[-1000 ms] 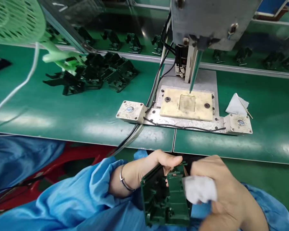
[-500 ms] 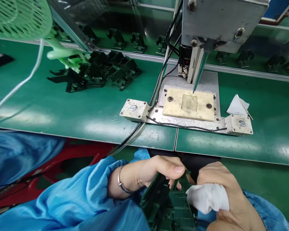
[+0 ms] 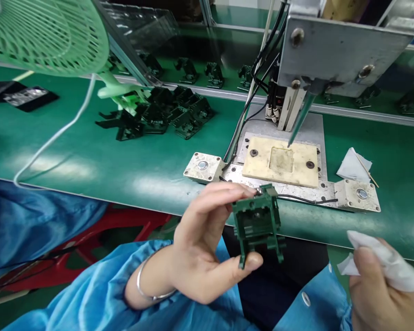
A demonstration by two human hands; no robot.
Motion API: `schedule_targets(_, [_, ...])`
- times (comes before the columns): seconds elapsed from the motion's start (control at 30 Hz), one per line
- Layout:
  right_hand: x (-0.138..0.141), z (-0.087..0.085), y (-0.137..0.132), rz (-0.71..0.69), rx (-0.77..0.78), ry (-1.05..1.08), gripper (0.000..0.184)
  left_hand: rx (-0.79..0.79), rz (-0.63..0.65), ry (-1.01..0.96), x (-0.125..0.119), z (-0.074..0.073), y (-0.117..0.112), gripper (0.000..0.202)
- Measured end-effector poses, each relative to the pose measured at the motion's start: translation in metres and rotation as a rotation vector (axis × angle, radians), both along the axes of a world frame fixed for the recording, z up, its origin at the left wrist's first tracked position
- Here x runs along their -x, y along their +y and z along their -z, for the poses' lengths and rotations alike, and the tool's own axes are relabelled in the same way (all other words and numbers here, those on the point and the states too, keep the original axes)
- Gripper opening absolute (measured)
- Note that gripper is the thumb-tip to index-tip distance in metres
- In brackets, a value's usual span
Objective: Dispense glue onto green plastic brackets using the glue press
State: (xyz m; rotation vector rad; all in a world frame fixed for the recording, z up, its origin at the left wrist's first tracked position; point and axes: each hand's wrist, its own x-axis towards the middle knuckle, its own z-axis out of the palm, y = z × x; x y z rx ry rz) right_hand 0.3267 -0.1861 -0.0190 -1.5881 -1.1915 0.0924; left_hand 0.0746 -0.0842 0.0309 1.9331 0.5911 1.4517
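While the left hand [image 3: 200, 248] holds a green housing [image 3: 257, 220], bars [image 3: 257, 231] cross inside.

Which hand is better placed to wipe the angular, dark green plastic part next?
Right, probably: the right hand holds a crumpled white wipe, cloth or paper, apart from the green part. The left hand is occupied gripping that part, leaving the right to bring the wipe over.
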Motion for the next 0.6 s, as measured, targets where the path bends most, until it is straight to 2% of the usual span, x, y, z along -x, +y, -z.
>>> schedule_targets(0.03, [0.004, -0.001, 0.001, -0.05, 0.01, -0.103, 0.019, -0.022, 0.002, -0.005, -0.003, 0.002, -0.001, 0.073])
schedule_targets(0.1, [0.016, -0.01, 0.005, -0.252, 0.035, -0.27, 0.014, -0.007, 0.026, -0.006, -0.01, 0.006, -0.004, 0.069])
schedule_targets(0.17, [0.029, -0.024, 0.01, -0.46, 0.071, -0.312, 0.001, 0.008, 0.046, -0.014, -0.017, 0.009, -0.007, 0.068])
schedule_targets(0.2, [0.035, -0.031, 0.012, -0.532, 0.092, -0.289, 0.006, 0.02, 0.053, -0.026, -0.019, 0.009, -0.008, 0.067])
schedule_targets(0.3, [0.052, -0.039, 0.019, -0.571, 0.066, -0.205, 0.014, 0.047, 0.081, -0.038, -0.023, 0.009, -0.009, 0.066])
schedule_targets(0.4, [0.061, -0.032, 0.025, -0.549, -0.035, -0.211, 0.011, 0.084, 0.09, -0.031, -0.023, 0.009, -0.009, 0.066])
schedule_targets(0.53, [0.064, -0.019, 0.036, -0.592, -0.085, -0.367, 0.023, 0.081, 0.107, -0.01, -0.02, 0.011, -0.005, 0.069])
schedule_targets(0.6, [0.063, -0.015, 0.042, -0.619, -0.072, -0.484, 0.023, 0.087, 0.122, 0.021, -0.019, 0.014, -0.002, 0.069])
